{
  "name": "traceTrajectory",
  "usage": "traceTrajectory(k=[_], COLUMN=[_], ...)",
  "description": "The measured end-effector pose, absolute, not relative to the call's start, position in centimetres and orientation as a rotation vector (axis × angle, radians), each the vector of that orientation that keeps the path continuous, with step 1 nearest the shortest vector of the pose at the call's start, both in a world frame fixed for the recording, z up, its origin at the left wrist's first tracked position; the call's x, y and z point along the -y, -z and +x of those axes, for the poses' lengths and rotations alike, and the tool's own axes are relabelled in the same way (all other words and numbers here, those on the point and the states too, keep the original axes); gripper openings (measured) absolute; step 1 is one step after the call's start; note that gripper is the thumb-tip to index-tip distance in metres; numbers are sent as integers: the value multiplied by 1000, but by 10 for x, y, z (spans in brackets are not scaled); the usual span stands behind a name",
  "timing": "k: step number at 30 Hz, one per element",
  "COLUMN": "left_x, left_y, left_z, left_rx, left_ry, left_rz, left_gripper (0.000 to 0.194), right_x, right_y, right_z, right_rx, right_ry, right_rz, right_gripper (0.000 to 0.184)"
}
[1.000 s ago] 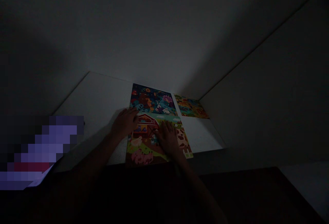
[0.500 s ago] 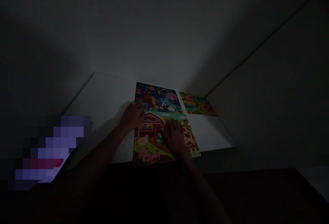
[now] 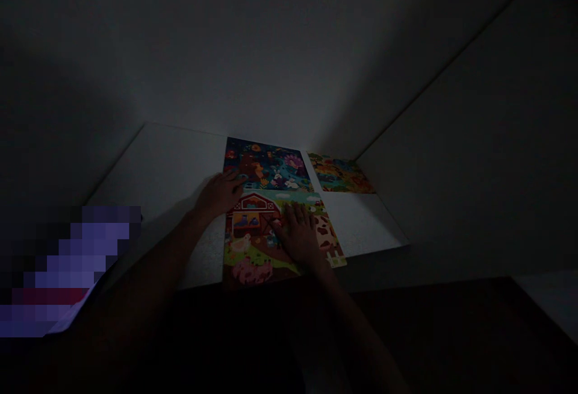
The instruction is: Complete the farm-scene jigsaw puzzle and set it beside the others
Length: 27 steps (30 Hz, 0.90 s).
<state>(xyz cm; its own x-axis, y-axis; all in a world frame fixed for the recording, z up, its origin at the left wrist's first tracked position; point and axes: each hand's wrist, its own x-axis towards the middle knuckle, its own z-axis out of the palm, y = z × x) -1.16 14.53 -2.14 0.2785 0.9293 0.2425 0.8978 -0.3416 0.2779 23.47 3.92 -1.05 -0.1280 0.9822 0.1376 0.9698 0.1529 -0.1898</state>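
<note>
A farm picture puzzle [image 3: 253, 243] with a red barn, a cow, a hen and a pig lies at the near edge of a white table. My right hand [image 3: 298, 234] rests flat on it, fingers spread. Directly behind it, nearly touching, is a dark blue forest picture puzzle [image 3: 271, 165] with rabbits and a purple hedgehog-like animal. My left hand [image 3: 219, 194] lies at the left side where the two pictures meet, its fingertips over the forest picture's lower left corner. The fingers of this hand are stretched out too, and neither hand grips anything.
Farther right lies a third colourful picture [image 3: 341, 172], green and orange, near the wall [image 3: 474, 141]. The white tabletop [image 3: 158, 159] meets walls at the back and right. A lit, blurred-out screen [image 3: 85, 261] stands at the left. The room is dim.
The whole view has shifted, so everything appears slightly further left and higher. Both hands stay at about the same places on the pictures.
</note>
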Motion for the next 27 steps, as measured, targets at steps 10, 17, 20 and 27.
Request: traceTrajectory(k=[10, 17, 20, 27], left_x=[-144, -144, -144, -144], left_y=[20, 19, 19, 19], left_z=[-10, -10, -10, -10], left_rx=[-1754, -1755, -1748, -1740], left_ry=[-505, -524, -526, -554], left_rz=[2437, 2415, 2442, 2441], left_gripper=[51, 54, 56, 55], right_x=[-42, -46, -49, -60], right_y=[14, 9, 8, 10], right_z=[271, 310, 332, 380], right_rx=[2257, 2251, 2268, 2229], right_ry=[-42, -30, -20, -18], right_rz=[-1921, -1916, -1881, -1889], right_gripper=[74, 71, 67, 65])
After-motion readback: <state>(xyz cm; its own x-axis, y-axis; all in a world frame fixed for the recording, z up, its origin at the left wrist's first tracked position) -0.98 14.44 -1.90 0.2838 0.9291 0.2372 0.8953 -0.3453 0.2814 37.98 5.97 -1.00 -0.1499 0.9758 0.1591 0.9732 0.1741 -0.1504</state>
